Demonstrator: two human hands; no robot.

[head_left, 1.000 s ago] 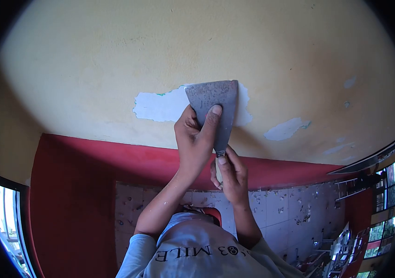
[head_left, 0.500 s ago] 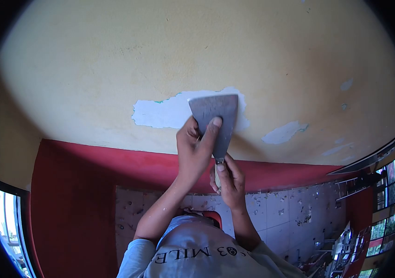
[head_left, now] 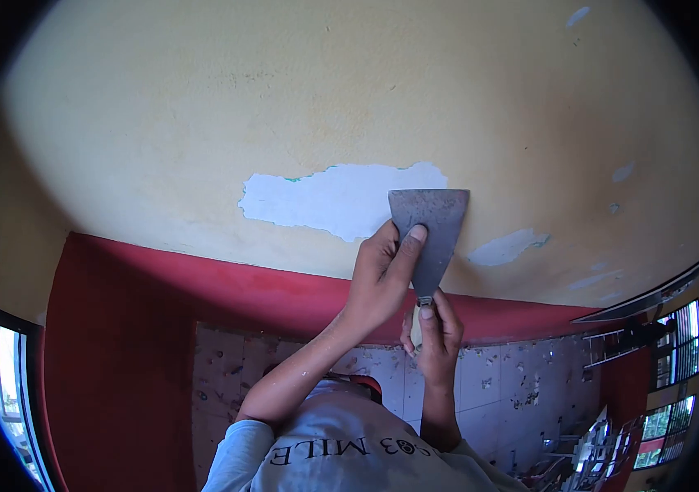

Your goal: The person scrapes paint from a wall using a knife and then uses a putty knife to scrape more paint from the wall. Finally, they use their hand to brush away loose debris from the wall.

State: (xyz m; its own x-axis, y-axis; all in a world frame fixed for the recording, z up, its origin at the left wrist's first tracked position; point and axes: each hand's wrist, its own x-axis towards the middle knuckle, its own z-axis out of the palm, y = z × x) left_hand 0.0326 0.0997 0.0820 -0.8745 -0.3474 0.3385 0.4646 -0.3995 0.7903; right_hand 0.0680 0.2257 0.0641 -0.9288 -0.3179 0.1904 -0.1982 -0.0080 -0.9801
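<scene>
A wide-bladed paint scraper [head_left: 440, 215] is held with its blade up against the wall, covering the right end of a bare white patch [head_left: 325, 197] in the yellow paint. My left hand [head_left: 381, 275] grips the blade from its left side, thumb flat on the front and the other fingers behind it. Lower down, my right hand [head_left: 438, 334] is closed around the scraper's pale handle [head_left: 418, 328]. Ragged edges with traces of green border the patch. The fingers behind the blade are hidden.
Smaller bare patches [head_left: 507, 248] mark the yellow wall [head_left: 161, 123] to the right. A red band [head_left: 284, 285] runs below. Paint flakes litter the tiled floor [head_left: 481, 385]. Stacked metal furniture [head_left: 591, 447] stands at lower right, near windows [head_left: 676, 344]. Another window [head_left: 1, 385] is at left.
Both hands and the scraper have moved right and down across the wall, showing more of the white patch to the left of the blade. The grip is the same.
</scene>
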